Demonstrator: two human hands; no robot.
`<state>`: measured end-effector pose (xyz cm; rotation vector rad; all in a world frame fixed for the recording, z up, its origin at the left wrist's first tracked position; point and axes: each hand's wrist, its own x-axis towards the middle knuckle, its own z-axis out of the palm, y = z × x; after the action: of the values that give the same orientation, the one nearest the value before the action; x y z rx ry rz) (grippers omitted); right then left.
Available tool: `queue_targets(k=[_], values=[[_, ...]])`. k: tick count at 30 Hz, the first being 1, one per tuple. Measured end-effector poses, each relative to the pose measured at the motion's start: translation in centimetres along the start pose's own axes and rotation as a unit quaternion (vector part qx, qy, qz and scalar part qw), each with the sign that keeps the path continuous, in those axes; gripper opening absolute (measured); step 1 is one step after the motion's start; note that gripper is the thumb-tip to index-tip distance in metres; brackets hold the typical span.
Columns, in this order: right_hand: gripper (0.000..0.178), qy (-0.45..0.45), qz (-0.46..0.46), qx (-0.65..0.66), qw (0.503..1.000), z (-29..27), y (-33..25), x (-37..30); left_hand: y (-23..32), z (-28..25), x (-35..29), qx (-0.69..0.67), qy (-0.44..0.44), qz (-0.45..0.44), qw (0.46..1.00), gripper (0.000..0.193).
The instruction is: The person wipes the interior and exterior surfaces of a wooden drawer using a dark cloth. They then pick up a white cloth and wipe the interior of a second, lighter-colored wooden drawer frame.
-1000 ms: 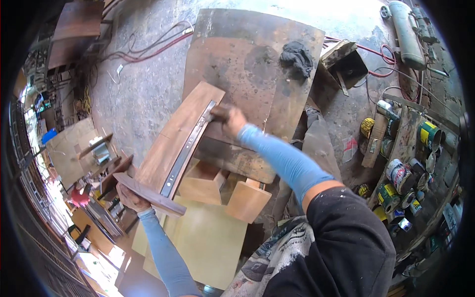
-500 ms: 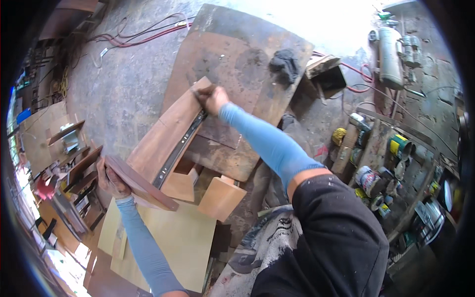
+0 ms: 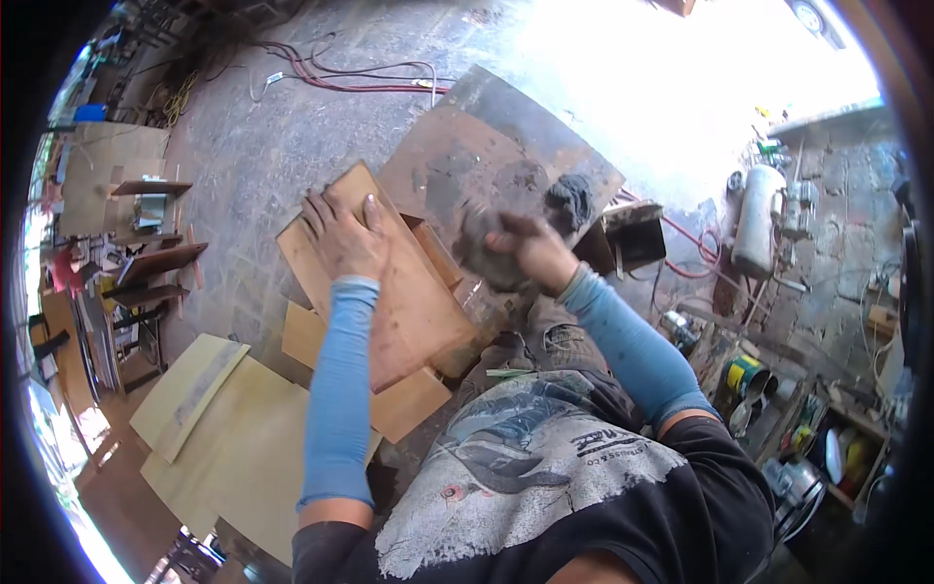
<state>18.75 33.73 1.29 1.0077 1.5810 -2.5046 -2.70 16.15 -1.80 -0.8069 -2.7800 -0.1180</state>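
Observation:
A reddish-brown wooden drawer point(image 3: 413, 302) rests at the near left part of the worn board table, its broad flat panel turned up. My left hand point(image 3: 345, 237) lies flat on that panel with the fingers spread, close to its far end. Right of the drawer, above the table, my right hand point(image 3: 540, 251) is closed round a dark rag point(image 3: 486, 248); both are smeared by motion. A second dark cloth point(image 3: 569, 201) lies crumpled on the table's right part. The drawer's metal slide is hidden from this side.
The stained table board point(image 3: 428, 146) stands ahead. Pale plywood sheets point(image 3: 238, 438) lie at the near left. Red hoses point(image 3: 360, 88) run over the floor beyond. On the right are an open dark box point(image 3: 637, 238), a grey tank point(image 3: 759, 219) and several cans point(image 3: 747, 375).
The drawer has been turned so its broad panel faces up and its slide no longer shows. My right hand has let go of it and now grips a dark rag. The view has shifted.

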Motion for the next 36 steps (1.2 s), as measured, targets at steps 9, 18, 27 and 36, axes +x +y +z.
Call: queue_targets(k=[9, 18, 27, 36], values=[[0.027, -0.039, -0.160, -0.175, 0.971, 10.9, -8.1, 16.5, -0.2, 0.7, 0.2, -0.018, 0.024, 0.022, 0.999, 0.052], [0.036, -0.214, -0.167, -0.135, 0.953, -2.9, 7.5, 2.0, -0.5, 0.1, 0.1, -0.027, -0.003, 0.000, 1.000, 0.046], [0.044, -0.144, -0.023, -0.626, 0.766, -24.9, 22.0, 24.0, -1.3, 0.3, 0.3, -0.115, 0.004, 0.015, 0.993, 0.049], [0.034, 0.272, 0.192, -0.543, 0.771, -37.3, 33.3, 24.2, 7.2, -1.1, 2.2, -0.090, -0.027, 0.001, 0.996, 0.050]])
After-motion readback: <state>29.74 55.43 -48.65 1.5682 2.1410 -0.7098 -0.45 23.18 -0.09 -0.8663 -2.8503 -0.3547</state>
